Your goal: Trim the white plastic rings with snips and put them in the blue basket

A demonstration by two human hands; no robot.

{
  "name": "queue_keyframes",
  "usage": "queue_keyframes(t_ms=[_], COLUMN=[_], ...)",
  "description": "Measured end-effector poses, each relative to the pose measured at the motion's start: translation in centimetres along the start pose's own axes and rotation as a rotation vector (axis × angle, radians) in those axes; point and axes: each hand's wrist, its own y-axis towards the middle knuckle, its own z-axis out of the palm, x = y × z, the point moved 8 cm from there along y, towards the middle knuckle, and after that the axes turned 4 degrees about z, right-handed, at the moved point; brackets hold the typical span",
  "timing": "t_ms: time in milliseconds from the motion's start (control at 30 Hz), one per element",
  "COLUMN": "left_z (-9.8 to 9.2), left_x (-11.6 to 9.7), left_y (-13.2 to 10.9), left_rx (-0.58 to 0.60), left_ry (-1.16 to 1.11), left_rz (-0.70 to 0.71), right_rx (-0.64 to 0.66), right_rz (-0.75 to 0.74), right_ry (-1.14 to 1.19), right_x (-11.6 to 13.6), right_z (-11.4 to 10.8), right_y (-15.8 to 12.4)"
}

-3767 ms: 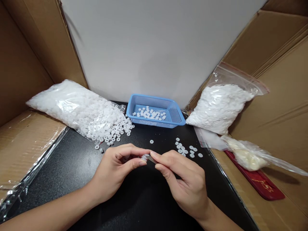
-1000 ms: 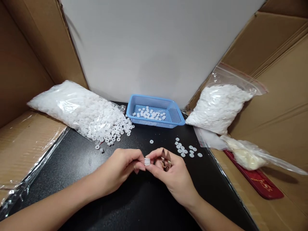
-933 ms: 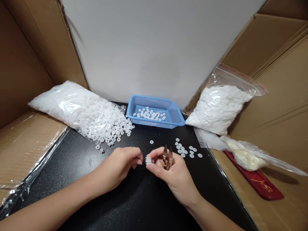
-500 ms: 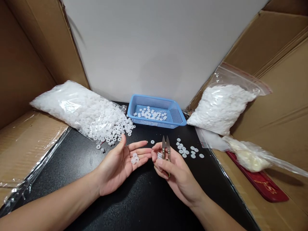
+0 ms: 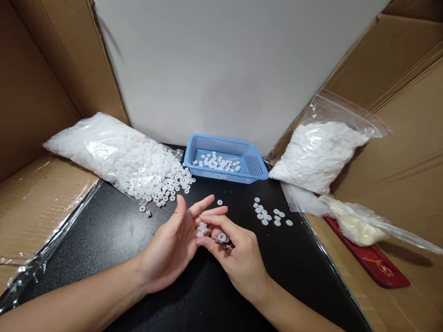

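Observation:
Palm up and fingers stretched out, my left hand (image 5: 171, 242) has a few small white plastic rings (image 5: 202, 228) resting on its fingers. My right hand (image 5: 244, 258) is closed round a pair of thread snips (image 5: 227, 245), mostly hidden in the grip. Another white ring (image 5: 222, 237) shows inside that same hand. The right fingertips meet the left fingers at the rings. Beyond the hands, a single loose ring (image 5: 219, 202) lies on the black table (image 5: 138, 249).
A blue perforated basket (image 5: 226, 177) with white rings inside stands against the back panel. To its left, a clear bag (image 5: 104, 147) spills rings onto the table. Several rings (image 5: 264, 213) lie at right, near a zip bag (image 5: 311, 157) of white pieces. A red case (image 5: 384, 272) lies beyond.
My right hand has moved left and turned over onto the left fingers, bringing the rings together. The snips' blades, upright before, are now turned down and mostly covered.

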Motion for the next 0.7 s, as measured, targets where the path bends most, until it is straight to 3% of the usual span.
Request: queue_keyframes(t_ms=[467, 700], left_z=[0.4, 1.0], left_x=[-0.5, -0.4], left_y=[-0.2, -0.8], left_rx=[0.051, 0.179], left_ry=[-0.089, -0.056], left_rz=[0.016, 0.055], right_rx=[0.056, 0.119], right_rz=[0.173, 0.280], right_ry=[0.061, 0.158], right_x=[-1.0, -1.1], right_z=[0.3, 1.3], right_y=[0.1, -0.1])
